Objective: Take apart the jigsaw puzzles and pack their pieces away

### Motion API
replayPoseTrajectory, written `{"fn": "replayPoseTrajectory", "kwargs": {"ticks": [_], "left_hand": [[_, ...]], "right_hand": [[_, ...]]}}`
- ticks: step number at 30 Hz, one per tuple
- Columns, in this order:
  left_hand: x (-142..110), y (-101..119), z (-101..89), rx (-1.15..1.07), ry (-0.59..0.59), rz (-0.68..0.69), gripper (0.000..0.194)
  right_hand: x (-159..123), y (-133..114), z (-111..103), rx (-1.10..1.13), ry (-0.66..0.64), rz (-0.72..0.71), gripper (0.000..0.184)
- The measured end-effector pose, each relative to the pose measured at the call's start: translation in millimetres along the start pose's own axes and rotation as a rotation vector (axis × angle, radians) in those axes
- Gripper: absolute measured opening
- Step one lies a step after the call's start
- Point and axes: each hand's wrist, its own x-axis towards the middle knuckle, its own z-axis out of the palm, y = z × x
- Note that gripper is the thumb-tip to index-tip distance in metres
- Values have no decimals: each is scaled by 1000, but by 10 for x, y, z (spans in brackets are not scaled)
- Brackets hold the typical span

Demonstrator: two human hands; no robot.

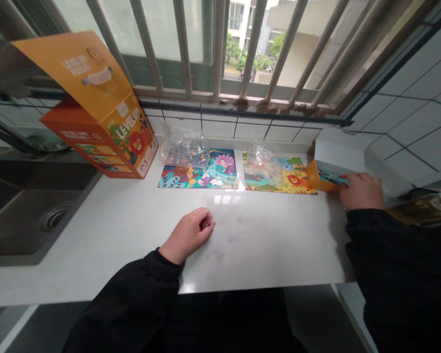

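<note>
My left hand rests on the white counter as a loose fist, with nothing visible in it. My right hand is closed on a small orange box lying on its side at the counter's right end. Two colourful puzzle boards lie side by side by the back wall: a blue one and a yellow one. A clear plastic bag of pieces sits on each board, one on the blue and one on the yellow.
A large orange puzzle box with its lid flipped open stands at the back left. A dark sink is set into the counter on the left. A barred window runs above the tiled wall; a white tiled ledge stands on the right.
</note>
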Motion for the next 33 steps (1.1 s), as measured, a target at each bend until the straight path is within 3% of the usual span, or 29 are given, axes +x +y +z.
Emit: {"fn": "replayPoseTrajectory", "kwargs": {"ticks": [3,7,8,11,13,16,18,20,24,27,30,33], "left_hand": [[6,-6,7,4,-15,11,15],[11,1,15,9,-22,17,15],[12,5,16,9,-21,14,15],[11,11,15,0,-20,5,15],[9,8,16,-4,-19,0,16],[5,-1,20,3,-19,-2,16],[3,-3,21,9,-23,1,15],[4,0,20,14,-31,8,15],[6,9,22,27,-53,24,14],[4,12,31,27,-46,19,15],[13,7,43,44,-20,27,15],[51,-19,55,57,25,98,2]], "right_hand": [[-2,-331,-65,160,52,-17,35],[-102,-975,-45,371,-140,-94,34],[-136,-1144,-17,428,-164,-133,40],[-214,-1583,91,465,-128,-204,85],[-217,-1775,159,459,-129,-77,85],[-158,-1914,222,487,-132,95,48],[-121,-1971,227,522,-123,83,32],[-121,-2055,206,557,-111,28,29],[-235,-2302,152,720,-73,-228,40],[-330,-2410,158,782,-36,-418,73],[-379,-2400,208,675,-100,-409,95],[-404,-2370,250,527,-254,-392,92]]}}
